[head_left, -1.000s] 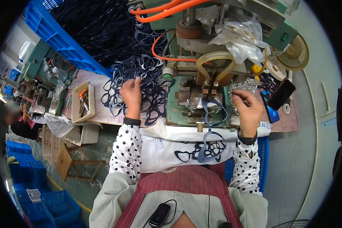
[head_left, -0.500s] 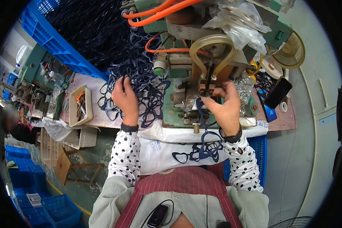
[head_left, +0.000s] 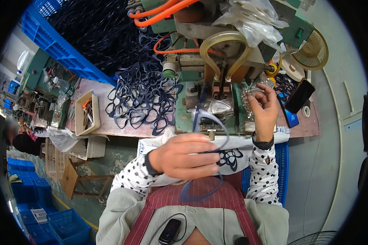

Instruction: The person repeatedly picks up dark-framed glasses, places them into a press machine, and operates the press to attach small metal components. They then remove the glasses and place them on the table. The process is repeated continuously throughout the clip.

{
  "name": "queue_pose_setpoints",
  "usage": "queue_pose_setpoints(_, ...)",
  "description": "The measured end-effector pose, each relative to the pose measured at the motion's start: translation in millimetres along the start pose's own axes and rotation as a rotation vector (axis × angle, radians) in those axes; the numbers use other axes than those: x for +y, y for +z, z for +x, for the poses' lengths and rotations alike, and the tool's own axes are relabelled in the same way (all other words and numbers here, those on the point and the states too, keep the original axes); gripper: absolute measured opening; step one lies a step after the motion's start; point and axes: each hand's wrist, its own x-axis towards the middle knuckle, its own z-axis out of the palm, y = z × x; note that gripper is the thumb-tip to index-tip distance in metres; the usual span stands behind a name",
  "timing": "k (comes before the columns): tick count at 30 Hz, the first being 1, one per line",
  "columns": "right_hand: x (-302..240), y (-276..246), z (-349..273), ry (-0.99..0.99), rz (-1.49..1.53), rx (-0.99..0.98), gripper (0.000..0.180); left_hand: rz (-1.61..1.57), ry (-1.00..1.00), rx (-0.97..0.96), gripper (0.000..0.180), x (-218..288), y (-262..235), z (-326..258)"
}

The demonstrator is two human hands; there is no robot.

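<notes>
Head view: left hand [head_left: 184, 157], grip closed on one dark blue elastic loop [head_left: 210, 122], held just in front of the green press machine [head_left: 208, 102]. Right hand [head_left: 263, 108], at the machine's right side, pinches small silvery clips [head_left: 249, 92]. One pile of loops [head_left: 141, 100] lies on the surface [head_left: 110, 128] left of the machine; count not resolvable.

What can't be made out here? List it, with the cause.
- Left hand grip on the blue band: head view; the hand's back and motion blur hide the fingers' hold.
- Small silver bits by the right hand: too small; whether any are pinched is unclear.
- Machine top: cut off by the upper rim.
- Lap pile: partly behind the left hand.
</notes>
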Motion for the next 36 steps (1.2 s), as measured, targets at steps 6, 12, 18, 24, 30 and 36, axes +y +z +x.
queue_pose_setpoints(6, 13, -19, -8, 0.039, 0.03, 0.038, 0.031, -0.083, 0.215, 0.213, 0.024, 16, 25, 6)
queue_pose_setpoints(12, 32, -34, -9, 0.018, -0.037, 0.076, 0.028, 0.02, -0.175, 0.013, 0.034, -28, 60, -9)
queue_pose_setpoints(18, 49, -55, -6, -0.021, -0.315, 0.173, 0.027, -0.019, -0.158, -0.014, 0.037, -36, 60, -18)
queue_pose_setpoints(24, 66, -69, 0, -0.212, -0.714, 0.28, 0.026, 0.076, -0.146, 0.001, 0.032, -32, 61, -15)
queue_pose_setpoints(30, 86, -78, 0, -0.156, -0.758, 0.27, 0.021, 0.041, -0.185, 0.042, 0.028, -32, 61, -14)
queue_pose_setpoints(36, 63, -77, -10, -0.242, -1.07, 0.096, 0.022, 0.034, -0.213, 0.052, 0.038, -28, 61, -15)
